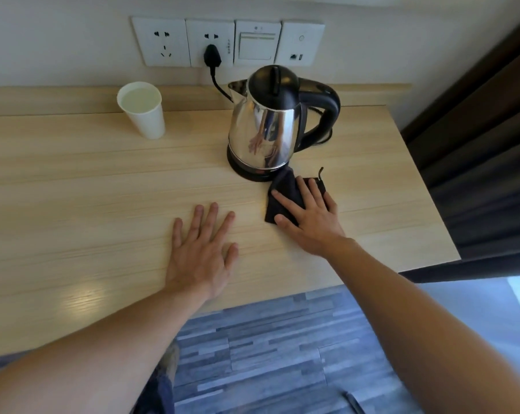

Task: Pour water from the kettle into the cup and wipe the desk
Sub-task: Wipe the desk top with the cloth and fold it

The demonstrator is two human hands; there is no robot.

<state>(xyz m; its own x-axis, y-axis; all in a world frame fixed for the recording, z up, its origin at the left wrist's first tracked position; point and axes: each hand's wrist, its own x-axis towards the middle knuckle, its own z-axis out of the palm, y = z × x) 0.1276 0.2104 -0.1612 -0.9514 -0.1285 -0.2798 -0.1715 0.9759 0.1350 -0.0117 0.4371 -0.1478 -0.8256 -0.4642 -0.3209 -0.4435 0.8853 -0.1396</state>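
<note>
cloth lies flat under the right hand, fingers spread, touching the kettle base. unwiped counter stretches leftward, where the left hand rests splayed.

You're looking at a white wall panel row behind the tabletop: two sockets, a switch, a data/USB plate. A black plug is sitting in the second socket, its cord running down to the right. A dark curtain is hanging along the right edge. Grey wood-plank flooring is showing below the near edge.
</note>
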